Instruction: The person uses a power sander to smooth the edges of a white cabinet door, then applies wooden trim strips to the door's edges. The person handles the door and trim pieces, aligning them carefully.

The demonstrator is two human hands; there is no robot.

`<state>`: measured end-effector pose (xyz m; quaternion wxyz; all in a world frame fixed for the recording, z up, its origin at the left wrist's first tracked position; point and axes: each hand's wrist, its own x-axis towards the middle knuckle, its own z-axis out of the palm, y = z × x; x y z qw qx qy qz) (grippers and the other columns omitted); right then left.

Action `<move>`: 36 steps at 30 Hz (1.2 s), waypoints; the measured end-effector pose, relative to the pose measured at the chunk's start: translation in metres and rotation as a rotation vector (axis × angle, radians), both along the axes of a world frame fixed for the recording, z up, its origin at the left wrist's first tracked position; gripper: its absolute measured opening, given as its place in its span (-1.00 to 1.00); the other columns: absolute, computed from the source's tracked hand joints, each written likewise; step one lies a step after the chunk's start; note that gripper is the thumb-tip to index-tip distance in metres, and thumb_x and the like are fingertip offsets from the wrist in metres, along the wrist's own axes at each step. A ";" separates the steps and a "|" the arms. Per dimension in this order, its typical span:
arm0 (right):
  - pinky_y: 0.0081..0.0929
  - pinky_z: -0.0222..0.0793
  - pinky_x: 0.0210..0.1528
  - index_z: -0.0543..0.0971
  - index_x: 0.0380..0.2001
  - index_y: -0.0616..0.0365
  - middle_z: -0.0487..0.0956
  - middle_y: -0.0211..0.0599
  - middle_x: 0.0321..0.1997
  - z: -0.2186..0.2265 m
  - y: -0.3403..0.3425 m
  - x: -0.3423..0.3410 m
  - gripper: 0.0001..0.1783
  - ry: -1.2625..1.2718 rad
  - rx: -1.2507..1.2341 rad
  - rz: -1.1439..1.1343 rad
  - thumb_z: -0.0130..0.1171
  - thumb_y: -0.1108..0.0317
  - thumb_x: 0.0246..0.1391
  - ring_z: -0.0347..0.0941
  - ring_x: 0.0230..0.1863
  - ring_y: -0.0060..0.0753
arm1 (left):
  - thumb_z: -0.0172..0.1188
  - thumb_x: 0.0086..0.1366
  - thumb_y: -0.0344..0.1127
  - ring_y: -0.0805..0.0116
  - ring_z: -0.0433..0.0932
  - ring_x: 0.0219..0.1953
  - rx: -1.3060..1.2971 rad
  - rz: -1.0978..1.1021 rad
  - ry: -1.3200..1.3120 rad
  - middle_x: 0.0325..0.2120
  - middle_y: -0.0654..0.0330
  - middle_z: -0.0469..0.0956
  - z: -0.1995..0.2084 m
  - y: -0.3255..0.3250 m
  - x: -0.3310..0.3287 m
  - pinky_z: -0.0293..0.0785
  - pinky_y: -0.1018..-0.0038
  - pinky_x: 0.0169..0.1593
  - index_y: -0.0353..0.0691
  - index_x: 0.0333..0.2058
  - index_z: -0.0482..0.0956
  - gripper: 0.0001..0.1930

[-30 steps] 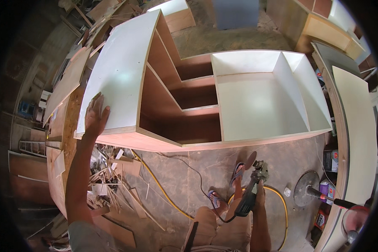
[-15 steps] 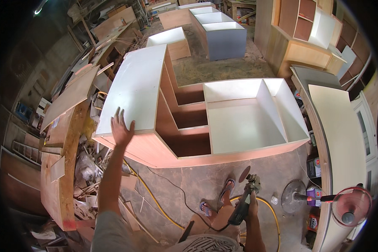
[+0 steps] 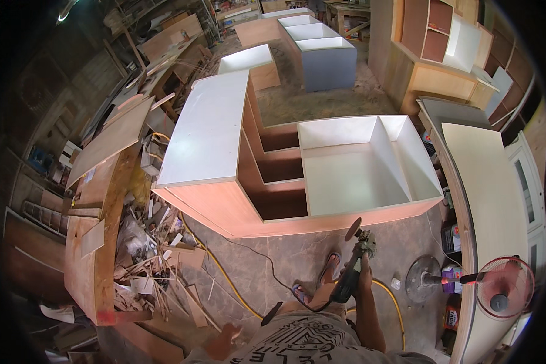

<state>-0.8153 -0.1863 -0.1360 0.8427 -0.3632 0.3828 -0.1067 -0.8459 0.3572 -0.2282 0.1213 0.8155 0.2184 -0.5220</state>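
My right hand is wrapped round an angle grinder, its disc pointing up and away from me. The brown sanding disc is near the front edge of a large wooden cabinet, apart from it as far as I can see. The cabinet has a white side panel, brown slots and a white open box. Low in the picture, beside my shirt, my left hand hangs close to my body. It touches no cabinet, and its fingers are too blurred to read.
Wood scraps lie piled at the left beside a workbench. A yellow hose and the grinder's black cord cross the concrete floor by my feet. At the right stand a fan and a long table with a cream panel.
My left hand has left the white panel and dropped to my side. My right hand has lifted the grinder slightly toward the cabinet. The view has shifted a little.
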 end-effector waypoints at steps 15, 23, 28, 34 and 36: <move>-0.37 0.54 -0.47 0.50 -0.12 0.23 0.59 -0.23 -0.40 0.017 0.030 -0.003 -0.38 -0.039 0.086 0.036 0.04 -0.22 0.29 0.56 -0.50 -0.32 | 0.20 0.24 0.12 -0.24 0.55 0.02 -0.200 0.076 -0.645 -0.12 -0.34 0.59 -0.036 -0.006 -0.022 0.45 0.10 0.08 -0.46 -0.07 0.59 -0.37; -0.29 0.59 -0.52 0.47 -0.12 0.24 0.56 -0.13 -0.45 0.017 0.019 -0.014 -0.26 0.014 0.085 0.073 0.11 -0.34 0.17 0.58 -0.54 -0.21 | 0.21 0.27 0.10 -0.18 0.60 -0.04 -0.331 0.076 -0.761 -0.16 -0.28 0.61 -0.013 -0.035 0.025 0.50 0.15 0.03 -0.44 -0.11 0.61 -0.42; -0.28 0.60 -0.53 0.47 -0.12 0.24 0.57 -0.14 -0.45 0.024 0.025 -0.016 -0.29 0.009 0.098 0.050 0.13 -0.31 0.17 0.58 -0.55 -0.21 | 0.19 0.27 0.11 -0.17 0.60 -0.04 -0.286 0.040 -0.562 -0.20 -0.24 0.63 -0.038 -0.006 -0.015 0.50 0.15 0.00 -0.38 -0.12 0.63 -0.44; -0.27 0.60 -0.52 0.48 -0.12 0.25 0.57 -0.12 -0.46 0.010 0.021 -0.022 -0.30 -0.010 0.102 0.076 0.17 -0.28 0.16 0.59 -0.54 -0.20 | 0.20 0.27 0.13 -0.14 0.60 -0.04 -0.315 -0.010 -0.633 -0.20 -0.23 0.63 -0.035 -0.033 -0.023 0.51 0.13 0.00 -0.37 -0.09 0.61 -0.42; -0.27 0.61 -0.51 0.49 -0.15 0.27 0.58 -0.12 -0.48 0.009 0.025 -0.018 -0.31 -0.022 0.057 0.098 0.18 -0.27 0.16 0.59 -0.53 -0.20 | 0.22 0.27 0.11 -0.08 0.62 -0.04 -0.341 0.013 -0.701 -0.16 -0.20 0.63 -0.031 -0.052 -0.006 0.52 0.15 0.01 -0.35 -0.03 0.59 -0.42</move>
